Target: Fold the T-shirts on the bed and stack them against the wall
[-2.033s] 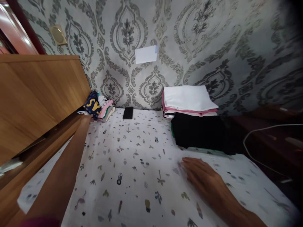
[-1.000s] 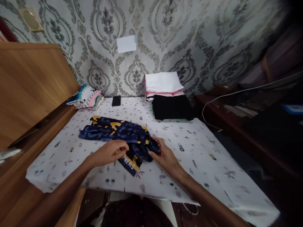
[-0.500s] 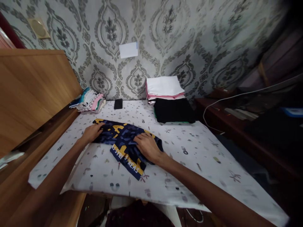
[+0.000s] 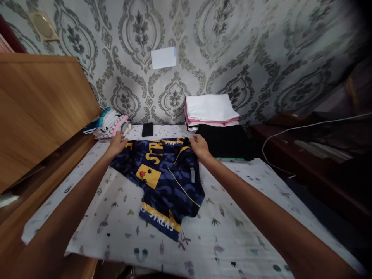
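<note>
A navy short-sleeved shirt [image 4: 177,182] with yellow lettering and a yellow duck-face patch lies spread out on the white patterned cloth. My left hand [image 4: 116,145] is closed on its upper left edge. At the upper right, my right hand [image 4: 200,146] grips the shirt's other top edge, right beside a folded black garment. One sleeve, banded in yellow with white letters, points toward me. Both hands hide the small bits of fabric under their fingers.
Behind my right hand stand folded white and pink clothes [image 4: 211,107], with the black garment [image 4: 223,141] in front. A pile of small clothes [image 4: 109,122] and a dark wallet-like object [image 4: 147,129] lie at the back left. A wooden panel [image 4: 43,112] borders the left; a white cable hangs at right.
Both hands have moved away from me to the shirt's far edge. The shirt has opened out from a folded-over strip, so the duck patch and yellow piping now show.
</note>
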The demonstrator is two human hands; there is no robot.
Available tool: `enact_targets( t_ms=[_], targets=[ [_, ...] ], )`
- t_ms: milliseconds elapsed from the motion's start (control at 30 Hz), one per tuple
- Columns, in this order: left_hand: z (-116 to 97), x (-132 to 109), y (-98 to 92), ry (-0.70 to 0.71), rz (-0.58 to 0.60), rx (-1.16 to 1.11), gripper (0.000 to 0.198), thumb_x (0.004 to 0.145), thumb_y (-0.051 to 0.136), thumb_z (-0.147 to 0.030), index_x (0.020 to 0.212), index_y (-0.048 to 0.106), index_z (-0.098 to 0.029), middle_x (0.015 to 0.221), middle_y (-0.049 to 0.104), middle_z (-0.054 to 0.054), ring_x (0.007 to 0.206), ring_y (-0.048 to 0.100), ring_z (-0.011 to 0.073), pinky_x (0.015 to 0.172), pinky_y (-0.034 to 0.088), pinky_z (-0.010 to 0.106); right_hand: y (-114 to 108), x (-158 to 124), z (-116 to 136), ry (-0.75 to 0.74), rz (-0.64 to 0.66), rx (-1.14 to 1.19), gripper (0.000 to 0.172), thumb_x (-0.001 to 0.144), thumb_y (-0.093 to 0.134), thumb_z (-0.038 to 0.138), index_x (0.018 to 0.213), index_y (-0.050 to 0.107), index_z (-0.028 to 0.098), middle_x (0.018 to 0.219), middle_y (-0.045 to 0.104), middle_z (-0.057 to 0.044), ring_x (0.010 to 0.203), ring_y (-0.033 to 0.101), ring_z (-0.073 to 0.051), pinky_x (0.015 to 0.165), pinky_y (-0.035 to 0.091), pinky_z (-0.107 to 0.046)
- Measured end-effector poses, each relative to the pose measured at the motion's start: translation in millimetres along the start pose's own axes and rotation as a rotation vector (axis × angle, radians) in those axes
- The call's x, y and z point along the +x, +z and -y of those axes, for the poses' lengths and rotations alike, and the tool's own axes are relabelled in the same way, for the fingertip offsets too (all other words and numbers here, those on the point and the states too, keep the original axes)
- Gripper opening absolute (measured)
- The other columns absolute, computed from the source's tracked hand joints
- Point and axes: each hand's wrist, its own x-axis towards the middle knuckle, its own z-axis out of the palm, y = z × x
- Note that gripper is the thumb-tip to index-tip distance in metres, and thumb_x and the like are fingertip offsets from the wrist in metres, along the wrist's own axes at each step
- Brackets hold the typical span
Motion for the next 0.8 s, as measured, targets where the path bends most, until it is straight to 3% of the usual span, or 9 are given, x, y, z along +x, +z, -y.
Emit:
enact_targets(
  t_ms=[67,167,267,333,367,500,567,667,800],
  targets=[
    [6,-3,3.1,0.044,0.030,0.076,0.048,0.088,0.052,-0.028,0.134,0.042,-0.015,0.125,0.065,0.015,0.107,0.066,0.0219,0.091,0.052,0.035,-2,-19,-7,-0.055,-0.031,-0.053,0.048,0.091,0.044,0.036,0.131,0.057,0.013,0.126,0.064,-0.020,0.120,0.058,-0.035,0.099,0.047,-0.049],
    [21,-24,1.7,0.030,0.132,0.317,0.047,0.090,0.050,-0.033,0.134,0.045,-0.017,0.129,0.063,0.015,0.113,0.063,0.0268,0.098,0.049,0.040,-14,-82,-6,-0.362,0.045,-0.109,0.042,0.097,0.042,0.041,0.128,0.059,0.017,0.140,0.054,-0.018,0.132,0.049,-0.033,0.107,0.042,-0.051],
    [40,-49,-6.9,-0.085,0.133,0.539,0.049,0.091,0.049,-0.039,0.134,0.047,-0.016,0.134,0.058,0.019,0.122,0.058,0.0346,0.097,0.049,0.046,-30,-158,8,-0.744,0.477,-0.056,0.048,0.099,0.047,0.051,0.133,0.056,0.019,0.138,0.056,-0.015,0.128,0.052,-0.026,0.107,0.043,-0.042],
    [51,-60,-14.6,-0.164,0.102,0.615,0.052,0.092,0.047,-0.044,0.134,0.047,-0.014,0.136,0.056,0.021,0.126,0.055,0.0383,0.095,0.049,0.048,-36,-198,17,-0.886,0.658,-0.105,0.066,0.091,0.061,0.058,0.141,0.049,0.017,0.140,0.055,-0.017,0.128,0.050,-0.029,0.110,0.038,-0.048],
    [55,-64,-18.3,-0.192,0.094,0.630,0.052,0.091,0.047,-0.046,0.132,0.048,-0.014,0.136,0.057,0.022,0.126,0.054,0.0388,0.093,0.050,0.048,-37,-212,21,-0.911,0.711,-0.145,0.066,0.089,0.066,0.054,0.140,0.050,0.016,0.139,0.056,-0.017,0.127,0.050,-0.030,0.109,0.038,-0.049],
    [62,-69,-30.5,-0.295,0.127,0.558,0.040,0.087,0.053,-0.040,0.120,0.054,-0.020,0.116,0.068,0.014,0.113,0.063,0.0330,0.084,0.051,0.040,-25,-231,27,-0.866,0.733,-0.318,0.021,0.094,0.057,0.013,0.113,0.065,0.016,0.113,0.067,-0.011,0.106,0.057,-0.025,0.093,0.046,-0.042],
    [61,-70,-37.1,-0.315,0.121,0.462,0.033,0.082,0.056,-0.035,0.112,0.056,-0.022,0.099,0.071,0.008,0.099,0.067,0.0278,0.076,0.052,0.034,-21,-227,26,-0.838,0.700,-0.332,0.022,0.093,0.049,0.003,0.099,0.066,0.016,0.101,0.068,-0.010,0.097,0.058,-0.023,0.088,0.046,-0.040],
    [56,-82,-53.1,-0.269,0.098,0.233,0.033,0.073,0.056,-0.034,0.103,0.057,-0.023,0.077,0.063,0.000,0.073,0.065,0.0212,0.060,0.048,0.028,-37,-218,27,-0.739,0.697,-0.181,0.018,0.098,0.046,0.012,0.094,0.064,0.017,0.094,0.068,-0.008,0.090,0.059,-0.021,0.083,0.047,-0.036],
    [49,-122,-85.2,-0.213,0.181,-0.054,0.034,0.061,0.056,-0.042,0.089,0.056,-0.023,0.070,0.058,-0.003,0.060,0.060,0.0170,0.050,0.043,0.024,-89,-215,34,-0.522,0.768,0.010,0.023,0.103,0.042,0.029,0.102,0.063,0.020,0.096,0.068,-0.006,0.089,0.062,-0.019,0.082,0.049,-0.033]
  ],
)
